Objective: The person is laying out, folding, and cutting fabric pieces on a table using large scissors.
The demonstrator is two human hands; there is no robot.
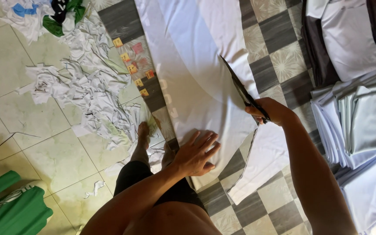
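On the checkered table [279, 56], white fabric [196, 65] lies spread lengthwise, its near edge ending just beyond the left hand [195, 153], which presses flat on it with fingers spread. The right hand [271, 111] is closed around the handles of dark scissors [240, 89], blades open and pointing away along the cloth's right edge, where a cut strip [257, 165] falls loose. Right of the scissors the tabletop shows bare squares, then stacks of folded white cloth [362, 117] crowd the far side. Small coloured notes [138, 69] line the table's left edge. Below, white scraps [83, 87] litter the pale tiled floor [22, 117] around the person's bare feet [143, 132]
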